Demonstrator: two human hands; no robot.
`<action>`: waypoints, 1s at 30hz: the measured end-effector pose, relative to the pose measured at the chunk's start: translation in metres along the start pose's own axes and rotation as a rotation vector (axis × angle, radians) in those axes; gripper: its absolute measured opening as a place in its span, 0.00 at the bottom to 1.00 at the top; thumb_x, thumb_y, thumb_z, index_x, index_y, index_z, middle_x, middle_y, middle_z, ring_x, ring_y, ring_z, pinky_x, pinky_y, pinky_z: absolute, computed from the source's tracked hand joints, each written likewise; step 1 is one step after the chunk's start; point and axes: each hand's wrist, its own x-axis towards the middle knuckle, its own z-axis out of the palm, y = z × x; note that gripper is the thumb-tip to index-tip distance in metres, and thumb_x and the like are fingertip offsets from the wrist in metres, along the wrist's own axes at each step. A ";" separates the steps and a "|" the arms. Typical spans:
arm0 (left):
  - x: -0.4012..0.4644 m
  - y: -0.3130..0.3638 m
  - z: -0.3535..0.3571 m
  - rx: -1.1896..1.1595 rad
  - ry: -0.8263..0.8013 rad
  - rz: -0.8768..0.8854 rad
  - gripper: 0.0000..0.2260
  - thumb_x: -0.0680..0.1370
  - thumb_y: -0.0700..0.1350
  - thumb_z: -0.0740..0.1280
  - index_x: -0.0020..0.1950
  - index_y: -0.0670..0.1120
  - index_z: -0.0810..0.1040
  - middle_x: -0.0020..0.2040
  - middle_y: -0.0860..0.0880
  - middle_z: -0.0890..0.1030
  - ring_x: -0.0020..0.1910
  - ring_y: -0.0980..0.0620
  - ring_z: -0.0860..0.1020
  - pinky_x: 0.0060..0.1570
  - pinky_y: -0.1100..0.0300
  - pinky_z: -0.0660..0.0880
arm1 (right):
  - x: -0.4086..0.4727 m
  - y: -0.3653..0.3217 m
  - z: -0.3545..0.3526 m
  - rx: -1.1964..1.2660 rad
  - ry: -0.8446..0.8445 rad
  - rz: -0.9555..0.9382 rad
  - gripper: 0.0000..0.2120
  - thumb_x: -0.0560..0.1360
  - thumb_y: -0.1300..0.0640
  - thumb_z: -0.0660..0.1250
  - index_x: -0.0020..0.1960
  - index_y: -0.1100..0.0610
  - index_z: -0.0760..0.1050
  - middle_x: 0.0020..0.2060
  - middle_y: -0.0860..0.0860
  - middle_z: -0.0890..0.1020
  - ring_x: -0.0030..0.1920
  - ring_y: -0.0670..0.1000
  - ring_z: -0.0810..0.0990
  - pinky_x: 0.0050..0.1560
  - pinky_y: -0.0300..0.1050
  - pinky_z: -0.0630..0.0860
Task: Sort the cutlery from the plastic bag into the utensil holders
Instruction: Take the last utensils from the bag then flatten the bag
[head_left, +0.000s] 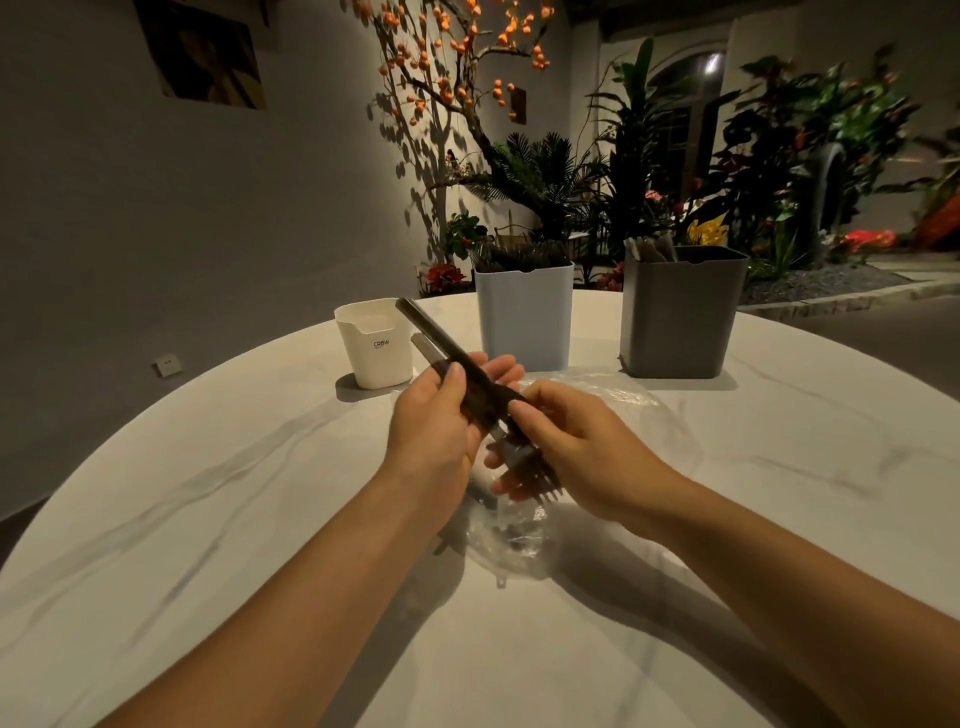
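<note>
Head view. I hold a bundle of dark cutlery (470, 387) above the round marbled worktop (208, 493). My left hand (441, 421) cradles the handles, thumb laid over them and fingers curled beneath; my right hand (566, 441) pinches the same bundle lower down, near the fork tines, which point toward me. The handles slant up and away toward the white holder (371, 345), marked CRBW. The clear plastic bag (519, 535) lies crumpled on the worktop directly under my hands, and a few dark pieces seem to remain inside it, though I cannot tell which kind. Farther back stand a pale blue holder (524, 317), already showing dark utensil tips at its rim, and a grey holder (680, 312), with some wrapped pieces rising from its left corner.

Step in hand, as I judge it: separating one kind from the gathered bundle. The next move calls for drawing off the matching pieces with one hand and carrying them, handles down or up as the others stand, to the proper holder.
</note>
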 end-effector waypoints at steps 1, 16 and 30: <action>0.001 0.002 0.000 -0.016 0.014 0.011 0.12 0.87 0.44 0.54 0.63 0.42 0.73 0.53 0.43 0.86 0.53 0.48 0.85 0.55 0.54 0.80 | 0.001 -0.001 -0.001 0.029 0.010 0.006 0.07 0.82 0.53 0.59 0.56 0.53 0.74 0.44 0.54 0.85 0.42 0.54 0.87 0.44 0.49 0.84; 0.015 0.018 -0.003 -0.419 0.164 -0.064 0.15 0.86 0.50 0.56 0.42 0.45 0.68 0.29 0.50 0.66 0.26 0.55 0.65 0.32 0.62 0.67 | 0.002 0.002 -0.002 -0.299 -0.016 -0.003 0.09 0.81 0.49 0.60 0.57 0.52 0.73 0.41 0.52 0.82 0.38 0.52 0.82 0.40 0.42 0.83; 0.001 0.001 -0.011 1.514 0.024 1.077 0.21 0.72 0.40 0.66 0.64 0.46 0.70 0.62 0.45 0.72 0.61 0.47 0.71 0.67 0.54 0.69 | 0.008 -0.008 -0.015 0.045 0.242 0.049 0.14 0.84 0.53 0.59 0.43 0.59 0.75 0.25 0.45 0.70 0.26 0.44 0.68 0.25 0.35 0.66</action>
